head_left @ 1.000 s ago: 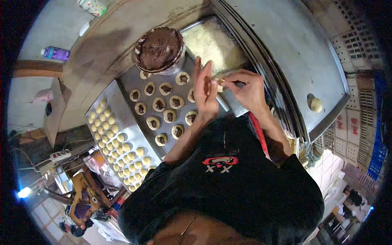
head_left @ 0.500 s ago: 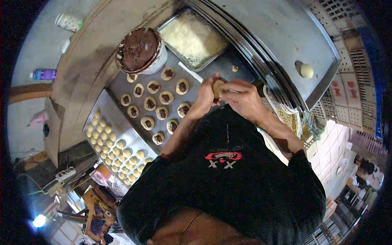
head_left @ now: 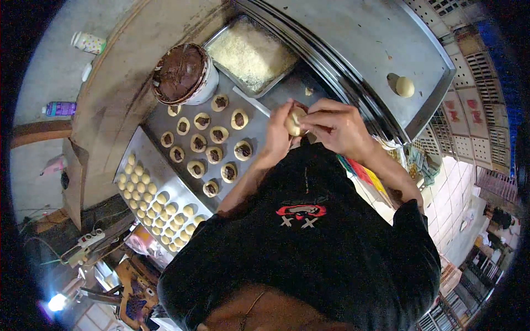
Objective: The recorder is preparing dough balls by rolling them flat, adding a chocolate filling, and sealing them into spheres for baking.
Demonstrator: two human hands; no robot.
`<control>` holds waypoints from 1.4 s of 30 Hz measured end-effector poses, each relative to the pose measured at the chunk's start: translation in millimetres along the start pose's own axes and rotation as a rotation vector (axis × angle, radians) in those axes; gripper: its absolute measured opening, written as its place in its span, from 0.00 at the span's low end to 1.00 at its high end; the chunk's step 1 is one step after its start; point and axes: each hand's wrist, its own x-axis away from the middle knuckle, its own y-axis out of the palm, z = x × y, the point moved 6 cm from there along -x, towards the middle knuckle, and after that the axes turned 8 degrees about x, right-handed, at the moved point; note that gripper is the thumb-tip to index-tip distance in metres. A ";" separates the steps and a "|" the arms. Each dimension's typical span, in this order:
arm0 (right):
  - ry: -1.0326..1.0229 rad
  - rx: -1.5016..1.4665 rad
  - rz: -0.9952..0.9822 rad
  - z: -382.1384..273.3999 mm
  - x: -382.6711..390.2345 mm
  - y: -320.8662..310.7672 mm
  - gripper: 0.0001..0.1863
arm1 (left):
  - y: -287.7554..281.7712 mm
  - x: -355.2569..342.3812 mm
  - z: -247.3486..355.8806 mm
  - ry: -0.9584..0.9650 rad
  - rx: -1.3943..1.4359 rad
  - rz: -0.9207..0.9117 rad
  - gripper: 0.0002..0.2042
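Both hands are together in front of my chest around one piece of dough (head_left: pixel 295 122). My left hand (head_left: pixel 279 132) cups it from the left side. The fingers of my right hand (head_left: pixel 334 126) pinch its edge; whether any filling is inside is hidden. Several flattened dough rounds topped with chocolate filling (head_left: pixel 214 155) lie on the dark metal worktop (head_left: pixel 160 113) left of my hands. Beyond them stands a white bucket (head_left: pixel 205 88) of chocolate filling (head_left: pixel 179 71). A pale flat-handled spatula (head_left: pixel 251 101) lies beside my left hand, partly hidden by it.
A metal tray of pale crumbs (head_left: pixel 251 52) sits at the back. Lower left, another tray (head_left: pixel 160 160) bears rows of small dough balls (head_left: pixel 160 217). On stacked trays (head_left: pixel 353 49) at the right rests one dough ball (head_left: pixel 404 86). A power strip (head_left: pixel 91 238) is at far left.
The dough between my hands has turned, showing more of its pale surface, and my right fingers have shifted on its edge. The whole view has moved slightly.
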 end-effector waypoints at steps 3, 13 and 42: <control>-0.090 -0.001 0.126 -5.1 1.2 0.0 0.11 | 4.2 2.4 2.3 0.051 -0.113 0.038 0.19; -0.037 -0.081 0.046 -0.7 -3.4 -8.1 0.11 | 12.4 3.6 16.3 -0.135 -0.331 0.063 0.24; 0.648 -0.601 0.279 83.4 78.8 -84.3 0.14 | 136.1 -12.1 -25.7 -0.412 -0.220 -0.519 0.36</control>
